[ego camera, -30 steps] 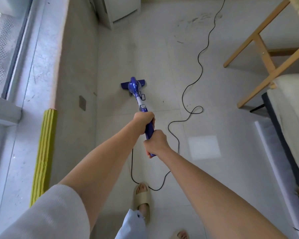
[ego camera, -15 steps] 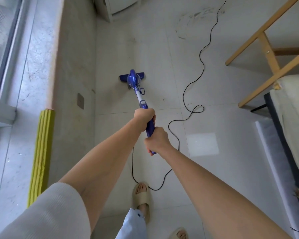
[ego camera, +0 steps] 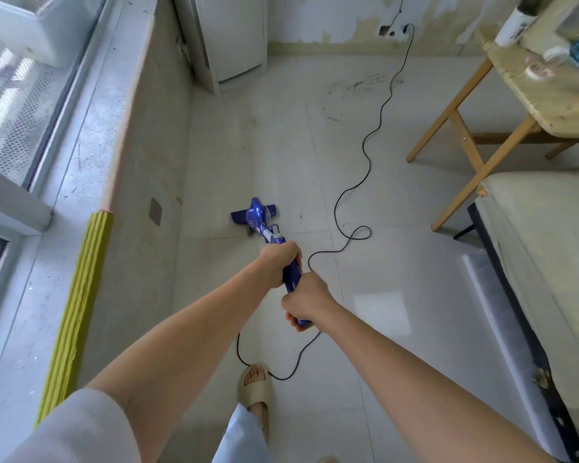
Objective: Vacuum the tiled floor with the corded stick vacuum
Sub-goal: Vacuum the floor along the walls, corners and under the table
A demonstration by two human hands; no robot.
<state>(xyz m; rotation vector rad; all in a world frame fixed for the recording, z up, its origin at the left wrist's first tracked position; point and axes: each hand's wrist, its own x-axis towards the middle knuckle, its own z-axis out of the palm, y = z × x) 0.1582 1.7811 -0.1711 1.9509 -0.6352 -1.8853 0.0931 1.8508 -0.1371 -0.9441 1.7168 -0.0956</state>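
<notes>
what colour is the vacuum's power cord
Black; the power cord snakes across the pale tiles, clearest in the head view.

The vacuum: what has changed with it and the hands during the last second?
The camera view lifted, so the wall socket and table top now show. Any shift of the vacuum itself cannot be separated from this. Left hand and right hand grip the handle as before; the cord lies unchanged.

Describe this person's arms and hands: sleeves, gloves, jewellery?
Both forearms are bare. The left arm has a pale ribbed sleeve ending about the elbow. No sleeve shows on the right arm. No gloves, rings or watch on the left hand or right hand.
</notes>
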